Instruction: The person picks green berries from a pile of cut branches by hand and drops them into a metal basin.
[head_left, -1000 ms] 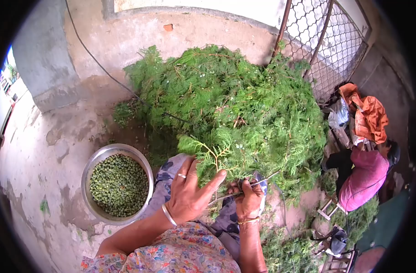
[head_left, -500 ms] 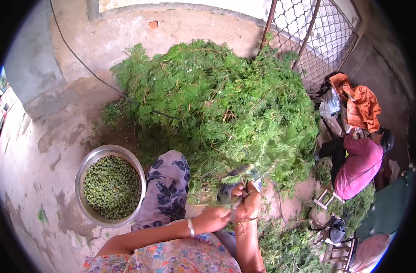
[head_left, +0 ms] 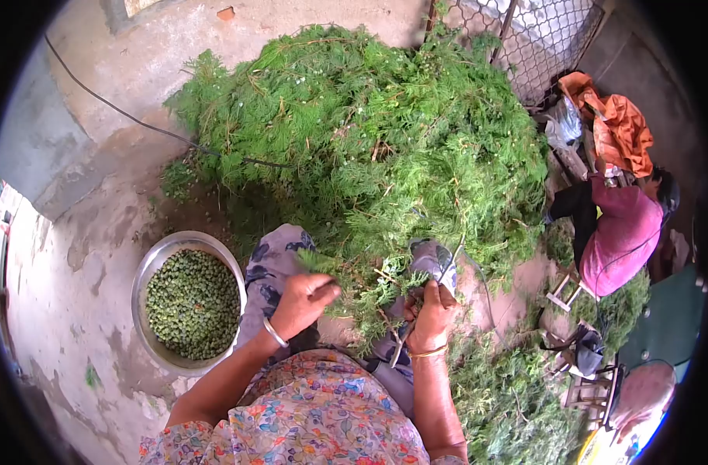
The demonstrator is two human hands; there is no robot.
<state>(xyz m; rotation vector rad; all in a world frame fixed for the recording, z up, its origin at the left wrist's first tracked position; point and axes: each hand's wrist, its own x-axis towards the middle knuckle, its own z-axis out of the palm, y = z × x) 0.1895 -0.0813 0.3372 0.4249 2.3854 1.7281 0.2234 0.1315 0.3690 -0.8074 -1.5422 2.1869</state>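
1. Fingers of the right hand (head_left: 434,318), bent and closed around a leafy branch (head_left: 401,346); the thumb presses against its stem.
2. Branch, slanting through the grip: its bare end points down towards the lap, its upper part rises past the right knee (head_left: 434,260). Green sprigs, some bearing berries, lie between the 2 hands.
3. Left hand (head_left: 299,307), raised above the left thigh and well apart from the right hand. Its fingers curl towards the thumb; whether they grip anything cannot be told. Blurred greenery shows just beyond them.
4. Wrists, each with 1 bangle: silvery on the left (head_left: 275,333), golden on the right (head_left: 428,353).
5. Metal bowl (head_left: 140,302), on the floor beside the left leg, holding a broad layer of green berries (head_left: 192,304).
6. Large heap of greenery (head_left: 346,116), directly in front of the knees and near the wall (head_left: 307,17). A dark cable (head_left: 110,108) runs down to its left part.
7. Smaller spread of greenery (head_left: 509,395), on the ground beside the right forearm.
8. Co-worker in a pink top (head_left: 623,240), at far right, near an orange cloth (head_left: 625,128).
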